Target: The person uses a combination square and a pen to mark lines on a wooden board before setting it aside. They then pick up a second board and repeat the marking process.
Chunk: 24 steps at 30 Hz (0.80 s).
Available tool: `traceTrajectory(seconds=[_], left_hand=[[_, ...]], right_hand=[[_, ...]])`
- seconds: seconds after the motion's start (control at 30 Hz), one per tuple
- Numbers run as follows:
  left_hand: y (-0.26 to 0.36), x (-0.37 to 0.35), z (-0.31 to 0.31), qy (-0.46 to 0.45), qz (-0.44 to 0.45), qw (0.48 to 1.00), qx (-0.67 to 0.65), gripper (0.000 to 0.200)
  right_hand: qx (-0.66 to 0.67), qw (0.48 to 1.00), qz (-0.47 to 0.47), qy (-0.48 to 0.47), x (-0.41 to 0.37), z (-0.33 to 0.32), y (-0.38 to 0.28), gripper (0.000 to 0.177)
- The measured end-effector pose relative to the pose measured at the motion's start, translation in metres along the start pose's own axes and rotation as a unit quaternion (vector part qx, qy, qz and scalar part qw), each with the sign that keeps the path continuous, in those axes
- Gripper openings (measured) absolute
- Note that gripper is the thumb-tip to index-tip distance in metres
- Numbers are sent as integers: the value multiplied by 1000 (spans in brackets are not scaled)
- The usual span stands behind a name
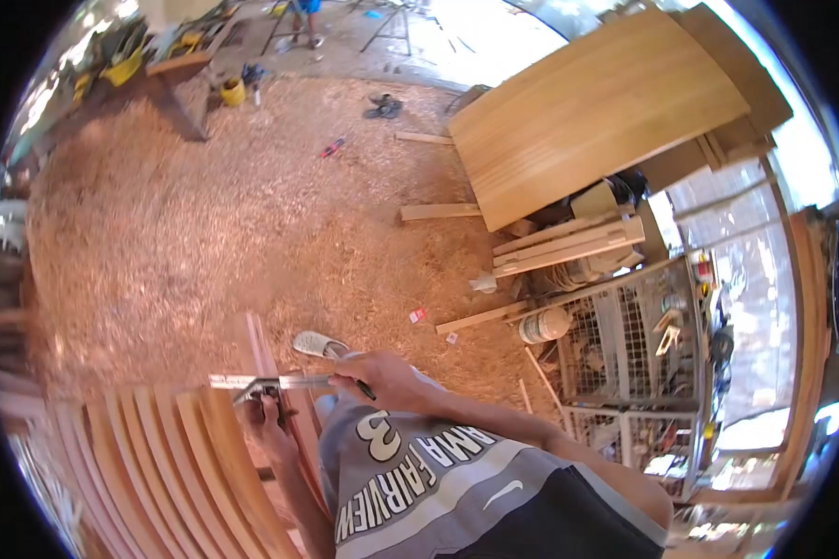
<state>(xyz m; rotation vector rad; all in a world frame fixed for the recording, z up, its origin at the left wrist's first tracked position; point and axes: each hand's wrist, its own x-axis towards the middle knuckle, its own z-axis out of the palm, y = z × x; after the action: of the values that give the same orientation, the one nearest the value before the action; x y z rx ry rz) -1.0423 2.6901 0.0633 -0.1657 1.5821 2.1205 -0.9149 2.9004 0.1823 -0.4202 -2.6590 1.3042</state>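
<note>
My left hand (pixel 268 424) is closed around the dark head of a combination square (pixel 231 381). The square's steel blade lies crosswise over a narrow reddish wooden piece and reaches right to my other hand. My right hand (pixel 391 380) is closed at the blade's right end, with a dark pencil-like stick (pixel 365 389) poking out below the fingers. Its exact grip on the blade is hidden. Just left of my hands, several long wooden slats (pixel 163 456) stand side by side.
Wood shavings (pixel 186 205) cover the floor. My foot wears a pale clog (pixel 313 344). To the right are a large wooden panel (pixel 606 112), stacked timber (pixel 569 247), a white tub (pixel 544 325) and a wire-mesh frame (pixel 615 326). A workbench (pixel 172 107) stands back left.
</note>
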Motion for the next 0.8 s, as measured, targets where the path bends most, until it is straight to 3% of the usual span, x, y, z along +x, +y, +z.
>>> traceTrajectory(seconds=[0.03, 0.1, 0.13, 0.2, 0.3, 0.4, 0.47, 0.5, 0.6, 0.73, 0.8], left_hand=[[-6, 13, -3, -14, 4, 1000, 7, 24], [-3, 22, -17, -178, -4, 979, -95, 24], [-6, 21, -17, -160, -24, 982, -102, 25], [5, 6, 7, 10, -117, 990, -79, 16], [7, 7, 4, -178, -94, 979, -6, 21], [21, 1, 10, -202, -114, 973, 3, 26], [18, -3, 7, -275, -134, 952, -26, 24], [21, -7, 11, -270, -134, 953, -25, 24], [34, -21, 27, -313, -157, 935, 59, 21], [20, -25, 23, -281, -137, 948, 55, 20], [25, -29, 28, -171, -164, 970, -59, 21]], right_hand=[[2, 1000, 1, 16, -1, 0, 3, 14], [2, 997, -58, 47, -6, 5, 8, 13], [13, 999, -31, 39, -11, 7, 11, 12], [2, 1000, -16, 19, -13, 3, 12, 10], [-14, 999, 6, 32, -14, 10, 24, 12], [-26, 999, 29, -12, -11, 1, 17, 21], [-31, 999, 28, 6, -13, 0, 21, 25], [-28, 999, 27, 2, -13, -1, 18, 25], [-3, 999, 29, -29, -18, -5, 8, 25], [4, 999, 41, -17, -22, -3, 7, 22], [16, 998, 54, -18, -22, -1, 5, 21]])
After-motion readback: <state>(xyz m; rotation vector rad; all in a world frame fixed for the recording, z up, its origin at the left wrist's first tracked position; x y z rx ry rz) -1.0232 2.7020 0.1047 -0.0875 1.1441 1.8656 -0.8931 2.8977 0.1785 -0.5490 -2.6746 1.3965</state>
